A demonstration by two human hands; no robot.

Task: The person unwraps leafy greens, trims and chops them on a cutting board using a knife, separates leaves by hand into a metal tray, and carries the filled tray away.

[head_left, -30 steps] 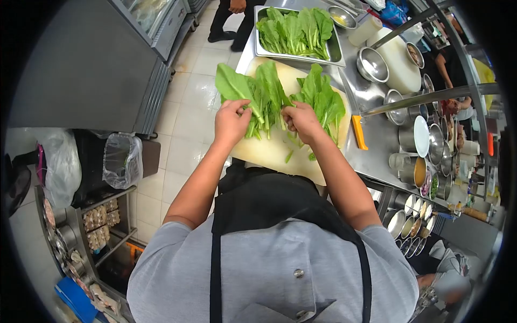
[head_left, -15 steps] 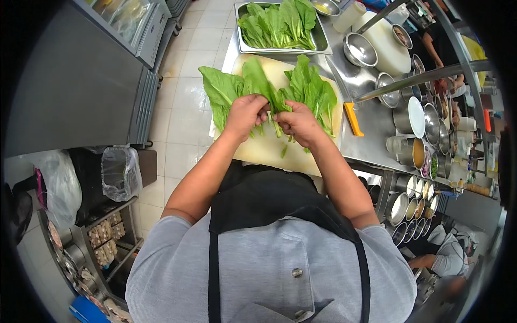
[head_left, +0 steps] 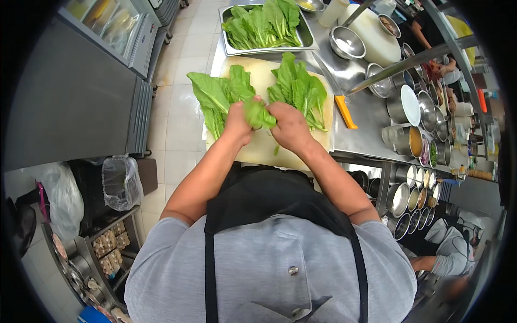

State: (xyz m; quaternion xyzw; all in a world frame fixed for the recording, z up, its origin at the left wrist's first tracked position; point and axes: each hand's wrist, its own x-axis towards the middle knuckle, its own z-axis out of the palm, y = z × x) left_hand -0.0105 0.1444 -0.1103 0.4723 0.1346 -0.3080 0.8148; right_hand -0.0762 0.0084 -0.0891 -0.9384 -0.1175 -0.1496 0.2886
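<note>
Between my two hands is a green leaf (head_left: 259,114), blurred by motion and bunched up. My left hand (head_left: 237,125) is closed on its left side, with the fingertips partly hidden. Gripping the other side, my right hand (head_left: 291,127) has its back turned up and its fingers curled out of sight. Both are above a pale cutting board (head_left: 253,154). A pile of broad leafy greens (head_left: 211,97) lies on the board's left part, just beyond my left hand. Another pile of leafy greens (head_left: 299,89) rests beyond my right hand. A small green scrap (head_left: 277,149) lies near the board's front.
A metal tray (head_left: 272,51) heaped with greens stands behind the board. An orange-handled knife (head_left: 345,112) lies to the right, below a metal rail (head_left: 401,74). Steel bowls (head_left: 347,43) and pots crowd the counter's right side. Other people stand at far right.
The leaf has gone from spread upright to bunched between my hands. My hands have turned and shifted slightly left in view. The whole scene has also shifted a little left.
</note>
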